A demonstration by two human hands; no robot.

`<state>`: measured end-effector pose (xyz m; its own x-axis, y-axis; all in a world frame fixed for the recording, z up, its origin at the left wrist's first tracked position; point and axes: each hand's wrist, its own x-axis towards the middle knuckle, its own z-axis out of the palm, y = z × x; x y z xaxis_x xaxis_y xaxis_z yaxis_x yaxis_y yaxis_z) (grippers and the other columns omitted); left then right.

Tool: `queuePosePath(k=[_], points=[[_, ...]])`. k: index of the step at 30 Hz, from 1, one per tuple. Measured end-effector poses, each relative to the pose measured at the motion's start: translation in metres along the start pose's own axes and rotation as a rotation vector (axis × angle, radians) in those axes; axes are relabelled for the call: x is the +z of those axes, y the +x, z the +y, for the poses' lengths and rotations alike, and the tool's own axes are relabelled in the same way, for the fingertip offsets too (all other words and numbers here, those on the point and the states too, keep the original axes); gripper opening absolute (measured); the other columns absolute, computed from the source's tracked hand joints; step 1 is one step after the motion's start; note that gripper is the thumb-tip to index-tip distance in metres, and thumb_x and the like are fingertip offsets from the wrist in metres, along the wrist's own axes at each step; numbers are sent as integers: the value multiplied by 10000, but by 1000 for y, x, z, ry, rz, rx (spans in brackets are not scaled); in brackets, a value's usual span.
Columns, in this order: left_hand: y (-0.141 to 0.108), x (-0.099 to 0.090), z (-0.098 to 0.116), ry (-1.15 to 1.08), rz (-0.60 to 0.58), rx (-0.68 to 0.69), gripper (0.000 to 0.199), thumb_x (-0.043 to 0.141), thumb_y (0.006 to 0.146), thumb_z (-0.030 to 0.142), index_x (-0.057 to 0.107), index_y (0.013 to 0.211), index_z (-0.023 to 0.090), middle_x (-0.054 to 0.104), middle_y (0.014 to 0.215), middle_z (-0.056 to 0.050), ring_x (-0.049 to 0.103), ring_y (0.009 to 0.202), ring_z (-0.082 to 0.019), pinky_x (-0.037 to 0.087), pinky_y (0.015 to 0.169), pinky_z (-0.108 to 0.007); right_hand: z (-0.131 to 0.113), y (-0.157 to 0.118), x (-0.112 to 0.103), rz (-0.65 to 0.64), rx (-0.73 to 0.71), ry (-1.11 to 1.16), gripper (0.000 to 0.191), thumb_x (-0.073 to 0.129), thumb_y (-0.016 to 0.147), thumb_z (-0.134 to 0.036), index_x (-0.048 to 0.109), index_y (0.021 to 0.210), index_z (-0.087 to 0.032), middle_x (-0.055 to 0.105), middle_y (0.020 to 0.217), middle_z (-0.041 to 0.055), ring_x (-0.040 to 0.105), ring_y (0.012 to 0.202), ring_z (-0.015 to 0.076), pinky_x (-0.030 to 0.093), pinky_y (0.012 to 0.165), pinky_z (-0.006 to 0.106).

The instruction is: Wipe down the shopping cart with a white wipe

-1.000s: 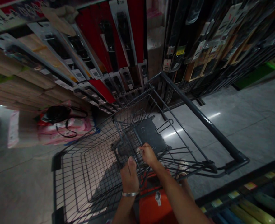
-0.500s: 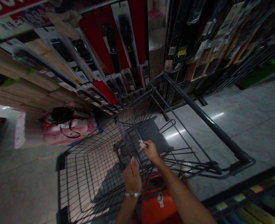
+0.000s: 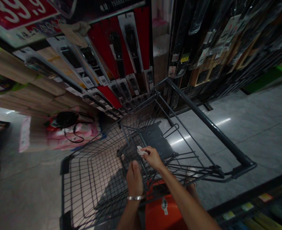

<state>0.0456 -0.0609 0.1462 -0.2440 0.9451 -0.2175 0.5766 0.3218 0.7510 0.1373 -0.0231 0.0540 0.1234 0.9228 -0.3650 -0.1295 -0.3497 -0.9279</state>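
Pinching a crumpled white tissue-like scrap at lower centre of frame, the bare right hand grips narrowly; the bare left hand is curled, contents indeterminable. Beneath both: a dark-grey metal wire shopping cart. Beyond, upper left: white-carded black goods.

Glossy cart handle, metal wire basket, matt papery scrap

It is a shop, with a wire shopping cart, hanging packaged goods and price sign.
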Motion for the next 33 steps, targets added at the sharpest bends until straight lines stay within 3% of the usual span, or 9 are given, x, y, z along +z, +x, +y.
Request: queuePosePath(k=[6, 9, 14, 20, 27, 33], points=[[30, -17, 9, -79, 162, 76, 379, 271, 875, 563, 412, 981, 227, 472, 664, 28, 493, 559, -151, 438, 539, -294, -16, -11, 4, -17, -73, 78, 212, 560, 621, -142, 713, 764, -174, 554, 712, -13, 495, 582, 104, 398, 522, 204], [48, -25, 21, -62, 189, 162, 348, 304, 881, 528, 427, 1062, 258, 549, 866, -37, 557, 740, -178, 480, 671, -334, -21, -11, 4, 30, -66, 137, 186, 582, 627, -156, 704, 767, -174, 568, 743, -3, 515, 612, 117, 410, 537, 211], [64, -20, 34, 63, 190, 346, 294, 469, 810, 460, 545, 940, 208, 578, 906, -73, 557, 843, -215, 485, 776, -399, -28, -6, 9, 115, -249, 100, 251, 527, 666, -76, 712, 801, -179, 615, 870, 42, 578, 824, 160, 460, 716, 252], [61, -8, 19, 113, 235, 450, 272, 368, 878, 368, 578, 827, 202, 603, 892, -69, 558, 939, -196, 455, 882, -382, -17, 3, 14, -33, -319, -136, 490, 395, 669, 44, 731, 927, -203, 608, 840, 33, 583, 815, 141, 463, 753, 245], [56, 1, 9, 98, 342, 514, 250, 377, 900, 302, 595, 842, 196, 582, 1062, -87, 527, 1068, -187, 424, 937, -365, 11, 17, 10, -3, -292, -339, 492, 409, 656, 87, 733, 928, -164, 582, 768, 31, 575, 746, 138, 471, 729, 242], [55, -1, 11, 60, 295, 540, 232, 376, 896, 270, 595, 865, 201, 575, 1151, -89, 516, 1128, -200, 418, 973, -410, 31, 27, 10, 65, -176, -425, 503, 406, 651, 100, 739, 915, -170, 598, 786, 50, 594, 778, 148, 471, 783, 248]])
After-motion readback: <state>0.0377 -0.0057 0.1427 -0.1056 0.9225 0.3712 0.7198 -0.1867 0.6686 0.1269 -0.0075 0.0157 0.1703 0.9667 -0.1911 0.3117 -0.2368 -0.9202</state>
